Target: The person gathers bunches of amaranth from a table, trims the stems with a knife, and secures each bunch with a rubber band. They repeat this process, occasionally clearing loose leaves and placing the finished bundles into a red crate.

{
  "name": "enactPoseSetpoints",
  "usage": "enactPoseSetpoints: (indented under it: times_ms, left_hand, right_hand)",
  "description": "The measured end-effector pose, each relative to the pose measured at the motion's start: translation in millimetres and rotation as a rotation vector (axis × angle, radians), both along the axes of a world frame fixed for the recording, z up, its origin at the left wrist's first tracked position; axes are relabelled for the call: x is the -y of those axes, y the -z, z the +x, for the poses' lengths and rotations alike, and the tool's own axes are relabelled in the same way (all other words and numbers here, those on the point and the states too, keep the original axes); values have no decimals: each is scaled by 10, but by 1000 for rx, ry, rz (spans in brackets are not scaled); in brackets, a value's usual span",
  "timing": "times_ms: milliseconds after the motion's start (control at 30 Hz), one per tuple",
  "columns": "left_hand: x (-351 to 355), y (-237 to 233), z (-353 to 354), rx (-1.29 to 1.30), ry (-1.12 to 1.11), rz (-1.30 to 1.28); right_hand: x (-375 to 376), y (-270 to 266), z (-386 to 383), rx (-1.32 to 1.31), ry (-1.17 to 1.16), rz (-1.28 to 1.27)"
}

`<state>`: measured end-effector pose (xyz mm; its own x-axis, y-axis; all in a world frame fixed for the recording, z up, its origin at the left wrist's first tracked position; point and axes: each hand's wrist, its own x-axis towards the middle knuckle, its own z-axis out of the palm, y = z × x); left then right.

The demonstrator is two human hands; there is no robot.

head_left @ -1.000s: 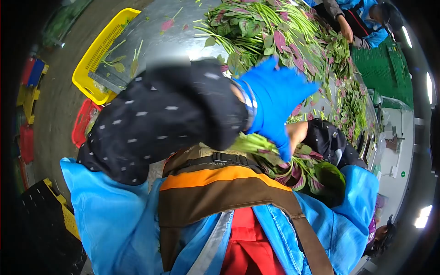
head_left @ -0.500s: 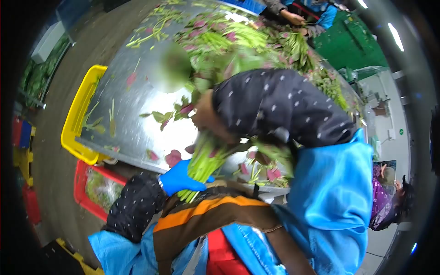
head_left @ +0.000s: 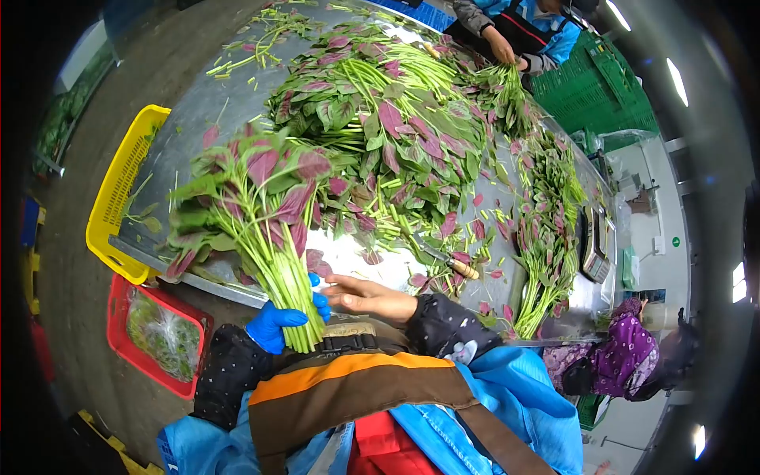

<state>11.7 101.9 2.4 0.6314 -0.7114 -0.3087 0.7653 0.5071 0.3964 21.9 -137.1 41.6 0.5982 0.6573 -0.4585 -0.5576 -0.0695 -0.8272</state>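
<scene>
My left hand, in a blue glove, is closed around the lower stems of a bunch of amaranth greens. Its green and purple leaves fan up and to the left over the table's near edge. Just right of the stems is my right hand, bare, with its fingers stretched out and nothing in it. A large pile of amaranth lies on the metal table beyond my hands. To the right of centre rests a knife with a wooden handle, among loose leaves and cut stem pieces.
More amaranth lies along the table's right side, near a scale. A yellow crate and a red crate stand at the left. Across the table, a co-worker's hands hold greens beside green crates.
My right hand has drawn back from over the bunch and opened beside its stems. The bunch now leans up and left in my left hand. The knife and pile have come into plain sight.
</scene>
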Motion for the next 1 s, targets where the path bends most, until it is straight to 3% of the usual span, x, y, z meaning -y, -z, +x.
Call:
enactPoseSetpoints:
  times_ms: [33,67,133,200,333,367,400,433,533,633,767,867,1000]
  left_hand:
    - [51,-143,52,29,23,2]
    - [118,-247,91,61,50,4]
    - [217,-229,143,123,18,9]
    - [272,-141,187,128,34,7]
    - [322,0,195,-72,101,247]
    - [308,144,173,-72,114,266]
    - [311,166,135,-25,79,286]
    - [301,182,135,138,55,332]
    - [262,60,211,294,39,391]
    - [233,142,164,224,-38,380]
    - [86,113,160,-126,-46,114]
    - [165,143,112,-187,-46,186]
    - [153,99,96,41,-146,321]
  right_hand:
    - [-100,-125,6,61,-30,130]
    - [-218,-54,-49,101,94,150]
    - [-331,-191,13,200,162,132]
    - [-381,-138,57,110,199,42]
    - [-372,322,47,83,277,-71]
    - [-351,647,-7,-78,279,74]
    - [-389,456,-16,-395,314,153]
    - [-400,428,-33,-388,322,138]
    - [-399,302,52,-301,286,92]
    - [-414,268,54,-293,408,72]
    - [-280,190,96,-311,502,40]
    - [-434,222,84,-228,465,-24]
    - [-394,101,152,-220,455,-26]
